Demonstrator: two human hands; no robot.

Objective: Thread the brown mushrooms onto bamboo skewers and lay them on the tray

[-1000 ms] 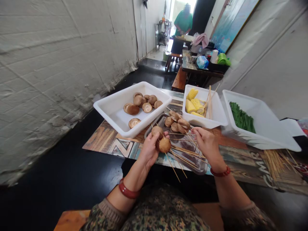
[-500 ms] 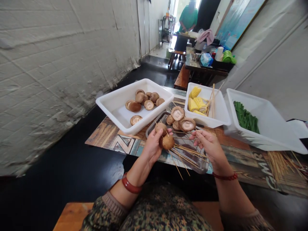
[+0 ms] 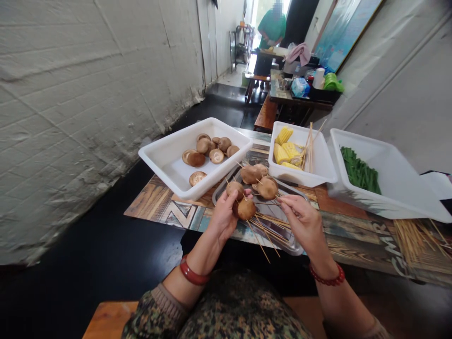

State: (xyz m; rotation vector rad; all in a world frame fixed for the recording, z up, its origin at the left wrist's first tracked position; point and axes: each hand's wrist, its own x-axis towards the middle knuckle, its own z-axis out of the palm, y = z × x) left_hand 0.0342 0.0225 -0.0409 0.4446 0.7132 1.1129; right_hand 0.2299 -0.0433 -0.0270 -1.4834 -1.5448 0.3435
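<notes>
My left hand (image 3: 226, 209) is closed around skewered mushrooms, with a pale brown cap (image 3: 234, 189) at the fingers and a shinier cap (image 3: 246, 208) below it. Thin sticks poke out of both. My right hand (image 3: 300, 214) pinches the stick of a mushroom skewer; its mushrooms (image 3: 267, 188) lie cap side up over the far part of a clear tray (image 3: 294, 248). Several bamboo skewers (image 3: 270, 226) fan across this tray between my hands. How many skewers my left hand grips is hidden.
At the left stands a white bin (image 3: 165, 165) of loose mushrooms. A white bin (image 3: 323, 162) with corn pieces and sticks is behind my right hand; a bin (image 3: 406, 174) of green vegetables stands further right. Loose skewers (image 3: 411, 240) lie at the table's right. A person (image 3: 271, 26) stands far back.
The mushrooms on the right skewer have turned from gill side up to cap side up. My right hand has rolled over, its back now more toward me. My left hand has stayed nearly still.
</notes>
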